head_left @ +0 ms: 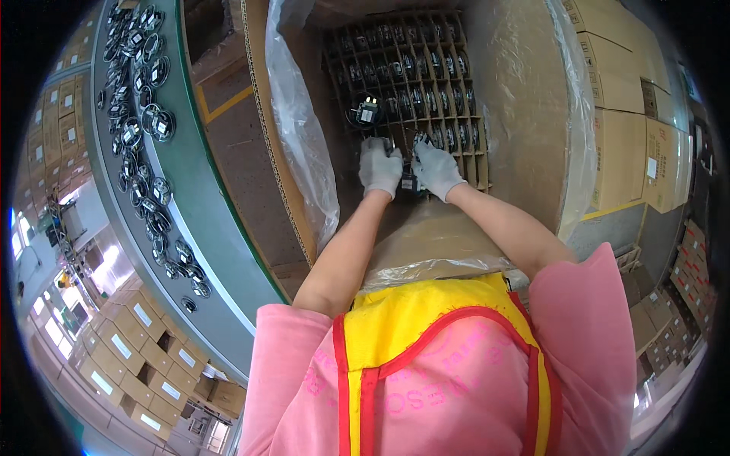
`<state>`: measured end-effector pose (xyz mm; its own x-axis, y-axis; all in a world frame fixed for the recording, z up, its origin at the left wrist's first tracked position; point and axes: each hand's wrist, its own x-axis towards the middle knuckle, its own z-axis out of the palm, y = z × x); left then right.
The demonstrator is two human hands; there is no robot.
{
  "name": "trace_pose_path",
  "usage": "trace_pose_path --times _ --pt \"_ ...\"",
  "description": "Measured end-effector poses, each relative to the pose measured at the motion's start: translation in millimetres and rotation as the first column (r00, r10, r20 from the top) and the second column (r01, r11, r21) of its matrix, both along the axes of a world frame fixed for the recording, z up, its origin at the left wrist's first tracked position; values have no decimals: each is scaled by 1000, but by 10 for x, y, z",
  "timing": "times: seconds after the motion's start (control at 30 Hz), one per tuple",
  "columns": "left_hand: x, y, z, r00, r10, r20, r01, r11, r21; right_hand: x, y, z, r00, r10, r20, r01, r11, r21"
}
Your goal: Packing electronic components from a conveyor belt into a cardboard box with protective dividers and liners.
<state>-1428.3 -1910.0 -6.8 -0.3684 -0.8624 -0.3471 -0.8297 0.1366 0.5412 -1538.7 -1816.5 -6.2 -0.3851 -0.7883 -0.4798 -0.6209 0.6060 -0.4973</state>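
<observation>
Both of my hands wear white gloves and reach down into a deep cardboard box (521, 99). Inside it stands a cardboard divider grid (482, 169), its cells holding several round black parts set on edge. At the near left of the grid, my left hand (380, 167) has its fingers curled closed; what they grip, if anything, is hidden. Just beside it, my right hand (437, 167) pinches a small dark part (420, 140) at a near row of cells. Another dark part with a pale label (408, 183) shows between my wrists. Beyond my left hand, one round black part (366, 113) lies flat, label upward.
Clear plastic lining (300, 125) hangs over the box walls. To the left runs a green-edged conveyor (220, 235) carrying many loose round black parts (158, 123). Stacked cartons stand at the right (627, 152) and at the lower left (133, 334).
</observation>
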Motion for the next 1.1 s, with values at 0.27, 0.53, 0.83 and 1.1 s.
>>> trace_pose_path --times 0.27,0.53,0.83,1.1 --pt "183 -285 -257 985 162 59 -170 971 167 -68 -197 83 974 -201 107 190 976 106" --pt "-108 -752 -422 963 269 -2 -269 963 23 -444 35 -191 786 -415 458 417 903 103" --pt "-209 -845 -193 946 293 141 -306 948 84 -307 -38 103 973 -228 23 229 973 -17" --pt "-258 -824 -188 941 323 96 -326 945 14 -166 3 182 989 -70 -133 48 985 -165"
